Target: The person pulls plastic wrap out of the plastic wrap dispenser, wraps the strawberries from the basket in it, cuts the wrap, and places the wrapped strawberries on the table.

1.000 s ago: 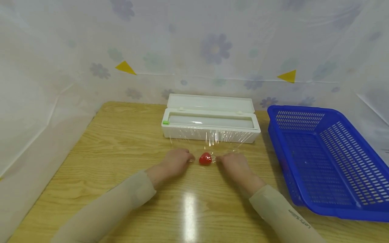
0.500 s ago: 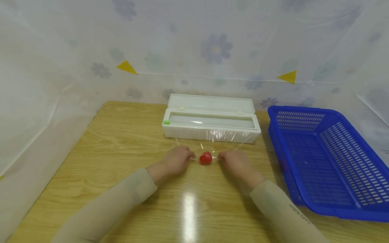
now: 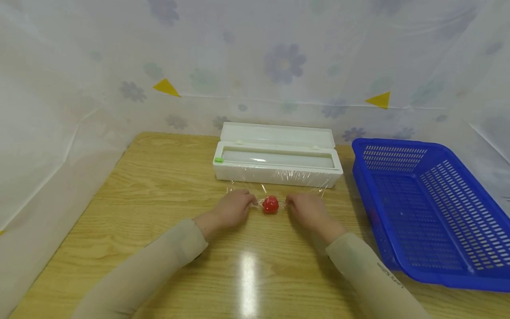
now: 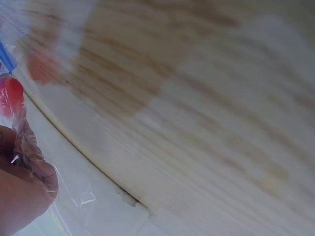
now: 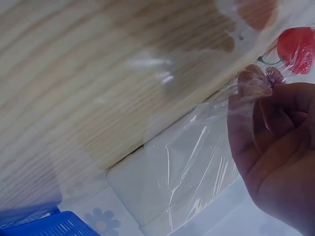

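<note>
A small glossy red fruit [image 3: 270, 204] lies wrapped in clear cling film between the two hands. In the right wrist view, a thin green stem shows on the fruit [image 5: 295, 49]. My left hand [image 3: 232, 207] pinches gathered film at the fruit's left side, and crumpled cling film [image 4: 29, 152] covers those fingertips. On the other side my right hand [image 3: 308, 210] grips a twist of film, thumb against fingers. The cling film [image 5: 197, 157] stretches back to a white dispenser box [image 3: 279, 175], whose lid stands up. A white roll [image 3: 279, 158] shows inside.
To the right stands a blue perforated plastic basket [image 3: 402, 221], close beside the dispenser. A green slider [image 3: 218, 160] sits at the box's left end. All rests on a wooden table [image 3: 167, 177], backed by a flower-patterned sheet [image 3: 283, 62] with yellow triangles.
The film on both sides of the fruit has been drawn into tighter twists. Both hands and the fruit have shifted slightly toward the dispenser; the box and basket stay put.
</note>
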